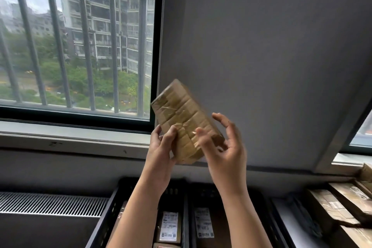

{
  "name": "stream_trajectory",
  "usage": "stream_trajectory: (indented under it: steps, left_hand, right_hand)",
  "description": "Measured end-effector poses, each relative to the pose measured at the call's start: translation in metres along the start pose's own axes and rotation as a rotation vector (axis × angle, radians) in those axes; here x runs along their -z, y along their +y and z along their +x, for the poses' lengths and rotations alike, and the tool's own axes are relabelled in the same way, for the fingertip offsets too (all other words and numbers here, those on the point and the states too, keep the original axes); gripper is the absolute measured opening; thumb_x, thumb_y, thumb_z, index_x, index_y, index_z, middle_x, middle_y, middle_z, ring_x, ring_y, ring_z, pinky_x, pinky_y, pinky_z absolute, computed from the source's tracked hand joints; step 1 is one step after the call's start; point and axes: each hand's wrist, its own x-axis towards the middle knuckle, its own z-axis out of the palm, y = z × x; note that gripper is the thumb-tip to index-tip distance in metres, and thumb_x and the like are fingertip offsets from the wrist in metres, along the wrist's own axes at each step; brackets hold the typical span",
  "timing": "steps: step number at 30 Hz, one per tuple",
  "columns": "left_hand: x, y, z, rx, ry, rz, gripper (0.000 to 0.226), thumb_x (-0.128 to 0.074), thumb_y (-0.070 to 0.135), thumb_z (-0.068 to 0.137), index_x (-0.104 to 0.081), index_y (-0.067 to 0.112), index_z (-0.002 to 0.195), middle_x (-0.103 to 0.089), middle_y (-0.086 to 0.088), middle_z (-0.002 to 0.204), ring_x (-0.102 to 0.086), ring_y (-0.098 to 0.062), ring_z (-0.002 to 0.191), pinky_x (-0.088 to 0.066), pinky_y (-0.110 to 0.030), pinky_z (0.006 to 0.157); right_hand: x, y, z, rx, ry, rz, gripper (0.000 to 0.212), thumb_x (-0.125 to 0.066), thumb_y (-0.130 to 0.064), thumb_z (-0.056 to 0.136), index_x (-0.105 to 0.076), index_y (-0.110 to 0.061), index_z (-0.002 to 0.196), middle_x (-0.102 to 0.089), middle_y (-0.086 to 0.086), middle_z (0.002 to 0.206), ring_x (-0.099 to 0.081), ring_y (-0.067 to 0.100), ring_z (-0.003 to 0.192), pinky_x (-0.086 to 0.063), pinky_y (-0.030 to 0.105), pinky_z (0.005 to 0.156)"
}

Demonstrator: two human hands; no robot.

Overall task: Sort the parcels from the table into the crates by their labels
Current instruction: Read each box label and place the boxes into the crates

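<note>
A small brown cardboard parcel [182, 115], wrapped in clear tape, is held up in front of the grey wall, tilted, its taped side toward me with no label showing. My left hand [161, 151] grips its lower left corner, thumb on the front. My right hand [223, 143] is at its lower right edge with fingers spread and slightly blurred; its fingertips touch the parcel's side. Below my arms stand two black crates, the left crate [104, 221] and the right crate [269, 213], each holding parcels with white labels [169, 225].
Several brown parcels [340, 205] are stacked on the table at the lower right. A barred window [80, 46] fills the upper left above a sill, and a ribbed radiator [50, 203] sits low on the left.
</note>
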Motion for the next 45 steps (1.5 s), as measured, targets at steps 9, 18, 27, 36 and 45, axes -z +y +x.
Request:
stream_trajectory:
  steps: [9, 18, 27, 36, 45]
  left_hand:
    - [0.003, 0.007, 0.001, -0.004, 0.043, -0.013, 0.065, -0.063, 0.055, 0.091, -0.041, 0.032, 0.148, -0.064, -0.007, 0.137, -0.066, -0.026, 0.113, -0.058, -0.040, 0.072]
    - [0.002, 0.010, -0.001, -0.035, 0.140, -0.018, 0.047, -0.066, 0.048, 0.092, -0.052, 0.024, 0.130, -0.067, -0.009, 0.117, -0.064, -0.025, 0.098, -0.055, -0.035, 0.057]
    - [0.002, 0.016, -0.010, -0.187, 0.176, -0.134, 0.027, -0.044, 0.017, 0.105, -0.071, 0.016, 0.107, -0.070, 0.000, 0.089, -0.060, -0.009, 0.071, -0.051, -0.026, 0.068]
    - [0.003, 0.014, -0.009, -0.322, 0.201, 0.010, 0.033, -0.050, 0.009, 0.103, -0.079, 0.025, 0.102, -0.074, 0.000, 0.098, -0.062, -0.007, 0.081, -0.046, -0.019, 0.068]
    - [0.003, 0.012, -0.007, -0.193, 0.100, -0.039, 0.042, -0.061, 0.030, 0.087, -0.063, 0.027, 0.129, -0.075, -0.009, 0.117, -0.072, -0.019, 0.104, -0.061, -0.029, 0.085]
  right_hand:
    - [0.004, -0.017, -0.001, -0.456, -0.133, 0.320, 0.051, -0.057, -0.065, 0.078, -0.073, -0.021, 0.099, -0.077, -0.002, 0.084, -0.074, 0.010, 0.077, -0.060, 0.030, 0.060]
    - [0.008, -0.014, 0.002, -0.453, -0.058, 0.312, 0.051, -0.056, -0.064, 0.081, -0.072, -0.019, 0.098, -0.076, 0.006, 0.077, -0.071, 0.023, 0.063, -0.059, 0.032, 0.055]
    - [0.015, 0.022, 0.011, -0.801, 0.110, 0.486, 0.052, -0.037, -0.059, 0.103, -0.069, -0.018, 0.112, -0.077, 0.013, 0.082, -0.073, 0.021, 0.063, -0.058, 0.029, 0.052]
    - [0.016, 0.026, 0.012, -0.848, 0.105, 0.453, 0.043, -0.039, -0.045, 0.105, -0.067, -0.017, 0.089, -0.071, 0.006, 0.065, -0.063, 0.016, 0.046, -0.051, 0.024, 0.044]
    - [0.019, 0.029, 0.010, -0.894, -0.042, 0.499, 0.048, -0.032, -0.036, 0.107, -0.068, -0.011, 0.087, -0.062, 0.013, 0.064, -0.050, 0.012, 0.039, -0.036, 0.020, 0.037]
